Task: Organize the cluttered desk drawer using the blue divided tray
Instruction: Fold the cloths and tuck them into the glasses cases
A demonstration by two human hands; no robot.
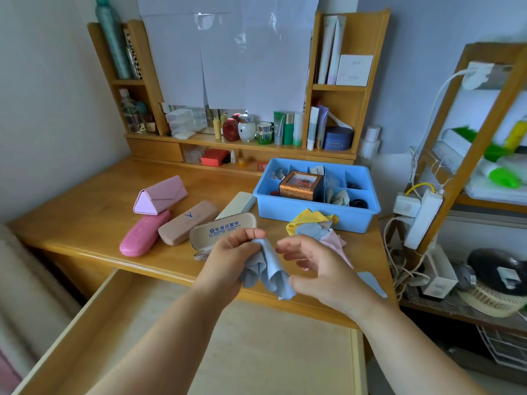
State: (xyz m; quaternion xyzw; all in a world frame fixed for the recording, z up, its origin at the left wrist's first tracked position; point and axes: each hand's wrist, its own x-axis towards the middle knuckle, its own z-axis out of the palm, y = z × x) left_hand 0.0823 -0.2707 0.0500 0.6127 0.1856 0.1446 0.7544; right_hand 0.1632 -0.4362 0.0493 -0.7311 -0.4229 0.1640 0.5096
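Blue lens cloth (263, 269), soft and crumpled, pinched at its top in the left hand (228, 259), hanging down over the table (85, 212) edge. Right hand (316, 269) just beside it, fingers loosely curled, thumb near the lower corner, holding nothing that shows. Blue divided tray (313, 215) up ahead and a bit to the right, long side running left to right, already holding a brown gift box (301, 185) and small bits. Right hand nearer to it. More cloths, yellow, grey and pink (316, 228), heaped between hands and tray. Open tan glasses case (222, 229) touching behind the left hand. Probably folding comes first, then a reach forward and right. Drawer (199, 337) pulled out below
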